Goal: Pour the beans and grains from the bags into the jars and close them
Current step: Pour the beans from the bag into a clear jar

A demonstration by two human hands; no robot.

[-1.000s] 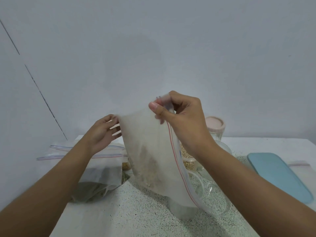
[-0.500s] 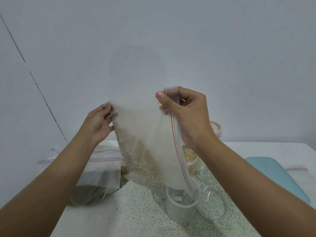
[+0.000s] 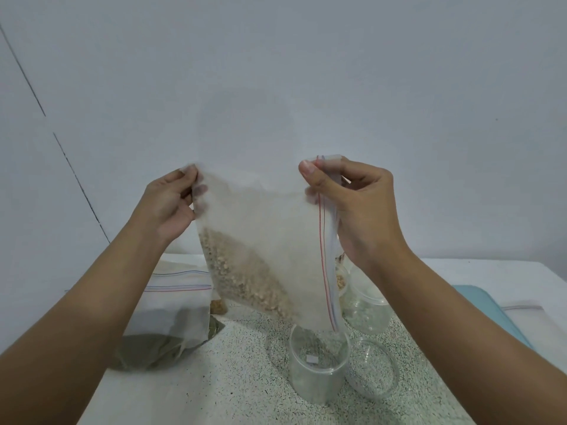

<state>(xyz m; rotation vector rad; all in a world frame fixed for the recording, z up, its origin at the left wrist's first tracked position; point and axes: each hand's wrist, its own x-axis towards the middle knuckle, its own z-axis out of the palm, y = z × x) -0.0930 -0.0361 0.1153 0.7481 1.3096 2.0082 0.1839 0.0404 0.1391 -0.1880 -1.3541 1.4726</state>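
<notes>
Frosted clear zip bag of pale tan grains (image 3: 245,271) held in air, tilted, red-lined zip edge running down right side; lower corner over mouth of clear plastic jar (image 3: 319,372) on speckled white table (image 3: 233,378). Left hand (image 3: 167,207) pinches upper left corner, fingertips blurred behind film. Right hand (image 3: 362,207) pinches zip end. Grain flow: cannot tell. Second clear jar (image 3: 366,314) partly hidden behind bag

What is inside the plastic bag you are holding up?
Small tan grains lie heaped along the lower left side of the zip bag; the rest looks empty. The cloudy plastic hides exactly which grain it is.
</notes>
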